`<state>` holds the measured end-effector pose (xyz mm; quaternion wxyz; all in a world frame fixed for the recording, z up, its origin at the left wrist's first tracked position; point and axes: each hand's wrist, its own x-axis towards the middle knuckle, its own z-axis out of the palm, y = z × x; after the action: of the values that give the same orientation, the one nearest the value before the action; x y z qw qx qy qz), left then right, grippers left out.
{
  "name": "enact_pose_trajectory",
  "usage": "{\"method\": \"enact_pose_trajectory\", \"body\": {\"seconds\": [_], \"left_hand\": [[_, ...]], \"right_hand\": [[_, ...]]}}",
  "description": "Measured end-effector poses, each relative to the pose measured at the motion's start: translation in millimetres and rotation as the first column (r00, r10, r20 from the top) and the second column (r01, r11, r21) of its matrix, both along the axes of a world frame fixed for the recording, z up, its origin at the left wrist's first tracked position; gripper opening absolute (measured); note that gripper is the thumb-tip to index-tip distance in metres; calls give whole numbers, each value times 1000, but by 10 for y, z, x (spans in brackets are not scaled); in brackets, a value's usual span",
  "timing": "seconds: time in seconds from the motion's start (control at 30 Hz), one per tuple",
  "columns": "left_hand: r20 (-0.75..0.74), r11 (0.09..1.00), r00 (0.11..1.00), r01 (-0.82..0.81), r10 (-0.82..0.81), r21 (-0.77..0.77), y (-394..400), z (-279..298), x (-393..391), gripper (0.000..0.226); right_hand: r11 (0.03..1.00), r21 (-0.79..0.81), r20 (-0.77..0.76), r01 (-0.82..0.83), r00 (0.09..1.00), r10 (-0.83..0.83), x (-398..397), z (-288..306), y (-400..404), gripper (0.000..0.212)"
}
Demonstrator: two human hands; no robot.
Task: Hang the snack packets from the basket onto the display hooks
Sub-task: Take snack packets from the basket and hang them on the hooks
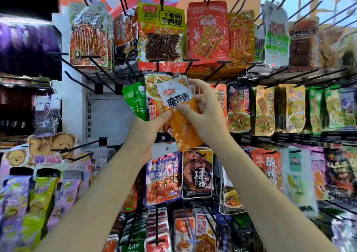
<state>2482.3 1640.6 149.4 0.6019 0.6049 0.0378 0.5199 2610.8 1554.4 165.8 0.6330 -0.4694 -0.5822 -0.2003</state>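
Both hands pinch a white-topped, orange plastic snack packet (pixel 180 112): left hand (pixel 148 130) at its middle, right hand (pixel 201 106) hiding its top corner, before blurred black wire display hooks (pixel 170 60).

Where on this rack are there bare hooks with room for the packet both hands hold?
Bare hooks jut over the white back panel, left of the green packets. One more bare hook sits above the bear packets. To the right, every row is crowded. The left hand and right hand keep their grip on the white-and-orange packet.
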Motion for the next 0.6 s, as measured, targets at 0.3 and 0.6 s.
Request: {"method": "enact_pose_trajectory", "body": {"seconds": [0.3, 0.6], "left_hand": [[-76, 998, 997, -27, 32, 62, 60, 76, 70, 5], [-76, 997, 994, 78, -77, 6, 230, 64, -95, 18]], "right_hand": [[998, -49, -59, -44, 997, 41, 160, 23, 64, 39], [992, -46, -156, -116, 982, 107, 303, 210, 136, 44]]}}
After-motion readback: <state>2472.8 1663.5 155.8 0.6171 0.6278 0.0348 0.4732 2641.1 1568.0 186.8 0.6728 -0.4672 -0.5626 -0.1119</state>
